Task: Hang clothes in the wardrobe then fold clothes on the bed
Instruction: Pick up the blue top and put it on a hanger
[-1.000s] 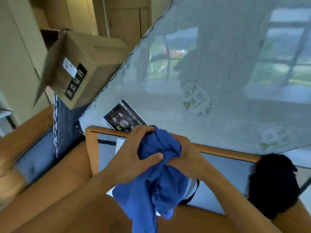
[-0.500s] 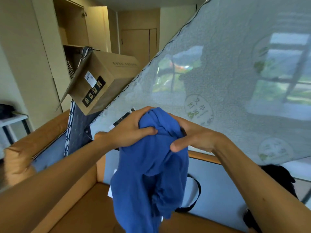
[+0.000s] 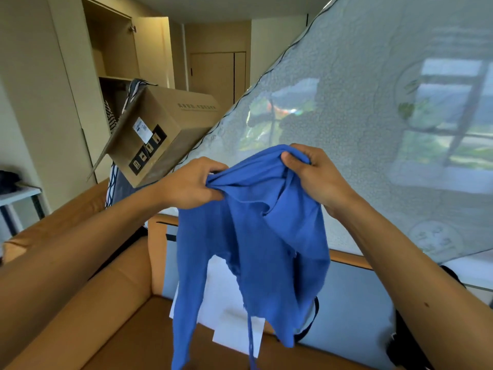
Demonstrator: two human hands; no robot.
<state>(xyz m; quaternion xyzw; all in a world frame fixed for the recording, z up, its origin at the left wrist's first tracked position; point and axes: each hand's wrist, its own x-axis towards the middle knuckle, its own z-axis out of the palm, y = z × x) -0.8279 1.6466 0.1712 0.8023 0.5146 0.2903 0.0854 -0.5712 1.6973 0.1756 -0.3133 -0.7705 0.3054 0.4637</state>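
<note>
Left hand (image 3: pixel 190 184) and right hand (image 3: pixel 316 176) both grip the blue garment (image 3: pixel 253 236), fingers curled into its bunched top edge

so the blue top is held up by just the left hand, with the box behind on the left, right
Not just the left: in the head view the left hand and the right hand both grip the blue top by its upper edge. The box is behind on the left, as you say.
</note>
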